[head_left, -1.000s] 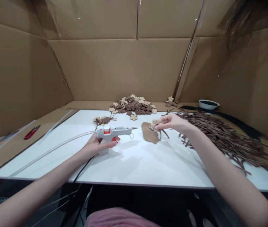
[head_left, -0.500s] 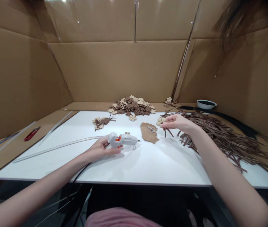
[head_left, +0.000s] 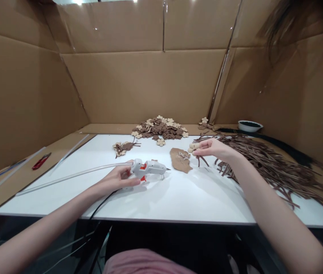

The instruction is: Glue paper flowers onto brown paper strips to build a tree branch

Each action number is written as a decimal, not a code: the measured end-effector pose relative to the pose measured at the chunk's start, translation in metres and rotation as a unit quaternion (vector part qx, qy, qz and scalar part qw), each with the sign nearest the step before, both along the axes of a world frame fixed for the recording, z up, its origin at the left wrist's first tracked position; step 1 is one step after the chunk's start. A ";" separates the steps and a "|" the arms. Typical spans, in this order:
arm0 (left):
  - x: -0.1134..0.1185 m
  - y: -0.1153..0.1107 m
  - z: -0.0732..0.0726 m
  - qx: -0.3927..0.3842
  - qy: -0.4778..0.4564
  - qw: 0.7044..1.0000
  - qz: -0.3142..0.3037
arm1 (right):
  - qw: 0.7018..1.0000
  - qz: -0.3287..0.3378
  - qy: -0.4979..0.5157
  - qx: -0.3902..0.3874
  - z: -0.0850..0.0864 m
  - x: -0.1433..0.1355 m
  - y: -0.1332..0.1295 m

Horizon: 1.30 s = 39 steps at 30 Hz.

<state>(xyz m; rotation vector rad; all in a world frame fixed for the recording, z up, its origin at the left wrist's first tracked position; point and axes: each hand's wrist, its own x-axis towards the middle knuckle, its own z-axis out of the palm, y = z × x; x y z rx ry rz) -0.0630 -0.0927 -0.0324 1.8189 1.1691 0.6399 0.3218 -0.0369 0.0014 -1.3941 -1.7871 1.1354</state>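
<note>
the right hand [head_left: 217, 148] is closed in a pinch on a pale flower [head_left: 193, 147], with brown strips [head_left: 203, 161] hanging under it, near the right side of the cardboard scrap [head_left: 179, 160] midway across the bench [head_left: 195, 205]. the left hand [head_left: 118, 178] is half open at the rear of the glue gun [head_left: 151, 168]; i cannot tell whether it grips it. the gun's nozzle points at the scrap. a flower pile [head_left: 164, 128] sits along the bench's far edge, a strip heap [head_left: 266, 163] by its right edge.
</note>
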 end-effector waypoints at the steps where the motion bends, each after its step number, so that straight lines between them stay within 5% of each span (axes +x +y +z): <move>1: -0.002 0.000 -0.001 -0.003 -0.004 1.000 -0.002 | 1.000 0.003 -0.003 0.002 0.000 0.000 -0.001; 8: -0.031 0.020 -0.003 -0.015 -0.063 0.993 -0.100 | 1.000 0.018 -0.020 0.011 -0.006 0.004 0.005; 11: -0.034 0.038 0.000 -0.010 -0.047 0.996 -0.076 | 1.000 0.017 -0.012 0.012 -0.010 0.004 0.009; 17: 0.013 0.084 -0.002 0.073 0.020 0.996 -0.052 | 0.999 0.038 -0.019 0.023 -0.010 -0.005 0.008; 22: 0.052 0.115 -0.013 0.121 0.109 0.981 -0.107 | 0.999 0.037 -0.016 0.021 -0.010 -0.005 0.006; 27: 0.057 0.116 -0.010 0.107 0.097 0.981 -0.130 | 0.999 0.035 0.004 0.009 -0.012 -0.005 0.007; 39: 0.065 0.100 0.016 0.049 -0.192 0.975 -0.104 | 0.996 0.082 -0.016 0.036 0.002 -0.055 0.017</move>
